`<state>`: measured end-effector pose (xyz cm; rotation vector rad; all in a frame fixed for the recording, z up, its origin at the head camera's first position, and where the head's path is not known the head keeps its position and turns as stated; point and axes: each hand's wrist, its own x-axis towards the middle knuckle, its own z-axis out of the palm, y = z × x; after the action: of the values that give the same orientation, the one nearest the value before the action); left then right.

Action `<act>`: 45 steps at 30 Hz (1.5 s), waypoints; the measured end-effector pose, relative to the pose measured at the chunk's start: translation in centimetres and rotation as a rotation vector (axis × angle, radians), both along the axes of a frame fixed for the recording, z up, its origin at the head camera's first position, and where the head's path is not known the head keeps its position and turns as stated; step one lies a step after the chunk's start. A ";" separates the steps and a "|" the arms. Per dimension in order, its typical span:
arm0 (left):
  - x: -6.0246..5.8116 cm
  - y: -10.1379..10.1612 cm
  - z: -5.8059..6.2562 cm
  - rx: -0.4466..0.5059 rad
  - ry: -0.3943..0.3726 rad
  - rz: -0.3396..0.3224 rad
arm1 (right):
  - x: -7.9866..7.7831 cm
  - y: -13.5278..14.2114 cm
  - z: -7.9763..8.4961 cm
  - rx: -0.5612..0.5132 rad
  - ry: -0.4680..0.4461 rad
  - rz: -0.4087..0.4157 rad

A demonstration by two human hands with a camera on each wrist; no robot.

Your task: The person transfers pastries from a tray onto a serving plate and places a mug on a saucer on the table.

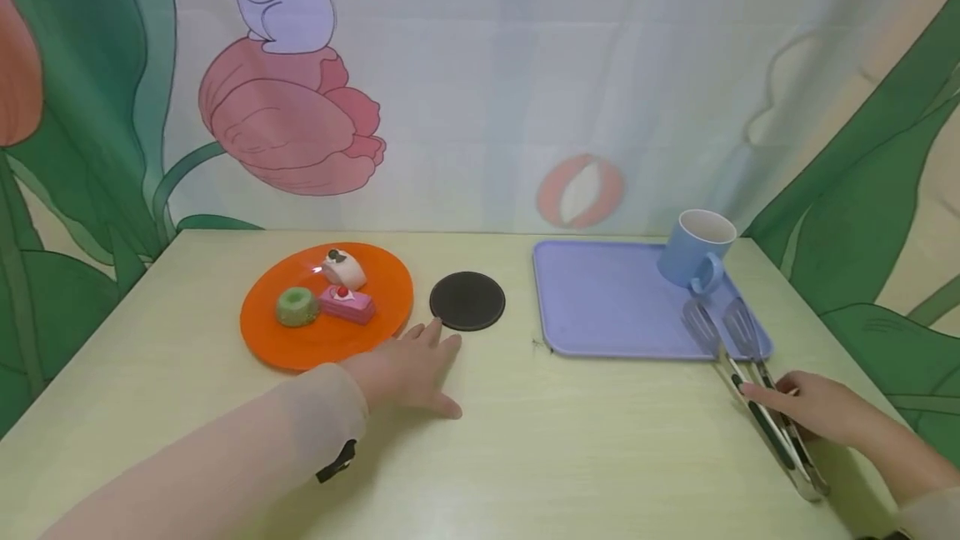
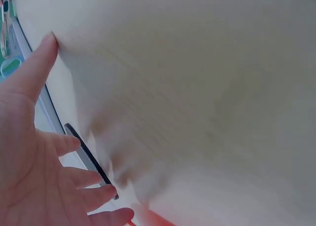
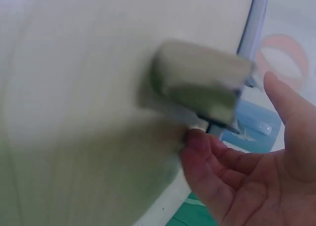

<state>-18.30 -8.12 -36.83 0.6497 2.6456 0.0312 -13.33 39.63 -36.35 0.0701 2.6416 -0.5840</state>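
Where the table [image 1: 525, 440] runs bare between the orange plate [image 1: 288, 348] and the blue tray [image 1: 600, 298], the left hand [image 1: 408, 369] lies flat, fingers spread, tips just short of the black coaster [image 1: 467, 300]. Near the right edge, the right hand [image 1: 813, 407] rests relaxed-fingered on metal tongs [image 1: 757, 407], their slotted ends lying over the tray's corner beside a blue mug [image 1: 693, 258].
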 end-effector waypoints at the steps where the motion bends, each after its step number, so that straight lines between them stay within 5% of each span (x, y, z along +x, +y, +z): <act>1: -0.1 -0.1 0.0 0.001 0.008 -0.011 | -0.1 0.1 0.2 0.006 0.014 0.009; 10: -0.7 -0.8 -0.2 0.004 0.004 -0.052 | -0.9 0.0 1.6 0.017 0.307 0.010; 15: -0.8 -1.0 -0.3 0.007 0.010 -0.079 | -2.1 -0.6 2.6 -0.015 0.377 0.012; 45: -1.6 -0.1 -0.2 0.040 -0.062 -0.053 | -5.6 -1.0 3.5 -0.137 0.376 -0.066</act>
<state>-19.89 -8.17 -37.00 0.7194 2.5729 0.0881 -18.89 38.61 -32.86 0.0056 2.9583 -0.8727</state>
